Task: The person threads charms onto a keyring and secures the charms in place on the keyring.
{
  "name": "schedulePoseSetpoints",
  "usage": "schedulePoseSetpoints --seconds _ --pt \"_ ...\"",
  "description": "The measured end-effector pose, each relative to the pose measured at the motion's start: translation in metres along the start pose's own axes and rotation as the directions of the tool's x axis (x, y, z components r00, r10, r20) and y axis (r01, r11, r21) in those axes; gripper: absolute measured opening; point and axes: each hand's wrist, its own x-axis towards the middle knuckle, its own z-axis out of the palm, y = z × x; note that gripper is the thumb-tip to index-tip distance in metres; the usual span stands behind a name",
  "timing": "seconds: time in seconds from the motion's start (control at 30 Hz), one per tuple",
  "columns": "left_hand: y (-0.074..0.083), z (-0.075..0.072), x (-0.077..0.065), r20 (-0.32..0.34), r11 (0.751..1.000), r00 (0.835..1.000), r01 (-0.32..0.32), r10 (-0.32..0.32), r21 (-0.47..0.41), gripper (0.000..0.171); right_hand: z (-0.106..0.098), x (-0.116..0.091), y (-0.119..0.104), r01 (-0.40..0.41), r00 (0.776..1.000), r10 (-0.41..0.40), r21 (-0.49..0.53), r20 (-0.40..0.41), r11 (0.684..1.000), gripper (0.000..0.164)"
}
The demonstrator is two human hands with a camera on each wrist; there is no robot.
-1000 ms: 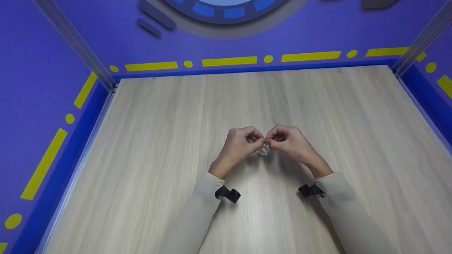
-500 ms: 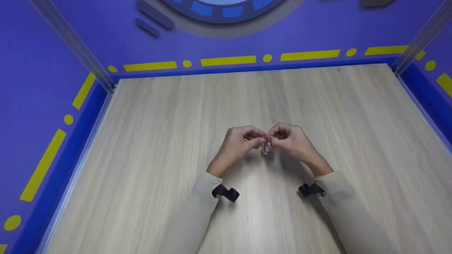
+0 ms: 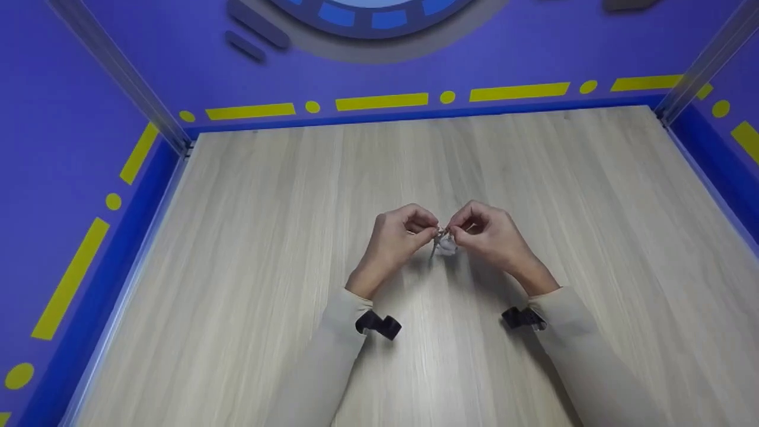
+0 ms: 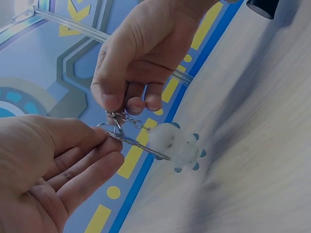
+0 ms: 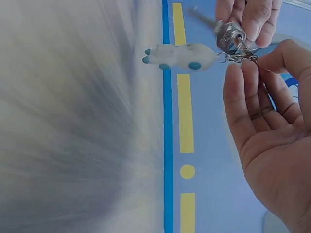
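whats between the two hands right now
A small keyring chain with a key and a white charm with blue feet hanging from it. The left hand and right hand both pinch it, clearest in the left wrist view.

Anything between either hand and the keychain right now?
Nothing visible. The left hand pinches the key, the right hand pinches the chain, and the white charm hangs free above the table.

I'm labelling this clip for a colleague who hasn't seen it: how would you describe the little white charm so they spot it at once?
Start at the wooden tabletop and find where the left hand and right hand meet above its middle. Dangling between their fingertips on a short metal chain is the white charm, beside a slim silver key. It alone is soft white, with small blue paw-like tips.
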Motion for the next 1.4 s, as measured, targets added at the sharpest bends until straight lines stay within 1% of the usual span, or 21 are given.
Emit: schedulePoseSetpoints --seconds 0.13,0.3,0.37,0.53,0.6,0.73,0.93,1.1,1.4 --pt "0.001 -0.001 0.0 -0.006 1.0 1.0 0.01 -0.01 -0.013 0.011 0.002 0.0 0.0 -0.01 1.0 0.011 -0.017 0.019 1.0 0.008" --pt "0.002 0.0 -0.001 -0.023 1.0 1.0 0.002 -0.001 0.025 0.011 0.003 0.001 -0.001 0.018 0.999 -0.017 -0.017 0.046 1.0 0.01" --pt "0.002 0.0 0.0 -0.018 0.999 1.0 -0.02 0.021 0.043 0.011 0.002 0.001 -0.001 0.033 0.998 -0.032 -0.018 0.054 0.999 0.011" --pt "0.002 0.001 0.0 0.021 0.993 0.995 -0.096 0.094 0.07 0.012 0.001 0.001 0.002 0.069 0.996 -0.065 -0.059 0.065 0.996 0.01" --pt "0.002 0.001 0.0 0.029 0.991 0.994 -0.111 0.109 0.069 0.013 0.001 0.001 0.002 0.075 0.996 -0.071 -0.058 0.062 0.995 0.008" --pt "0.0 0.0 0.0 0.036 0.992 0.993 -0.117 0.116 0.047 0.013 -0.001 0.001 0.003 0.063 0.996 -0.062 -0.016 0.056 0.998 0.006" --pt "-0.005 -0.002 0.0 0.061 0.988 0.988 -0.142 0.139 0.058 0.005 -0.005 0.001 0.004 0.048 0.997 -0.051 0.041 0.06 0.998 0.004" --pt "-0.006 -0.002 0.0 0.095 0.988 0.986 -0.141 0.135 0.056 0.005 -0.007 0.001 0.002 0.043 0.996 -0.045 0.029 0.077 0.999 0.004" --pt "-0.006 -0.001 -0.001 0.122 0.983 0.976 -0.182 0.178 0.015 0.006 -0.008 -0.001 -0.001 0.015 0.992 -0.017 0.017 0.123 1.0 0.005"
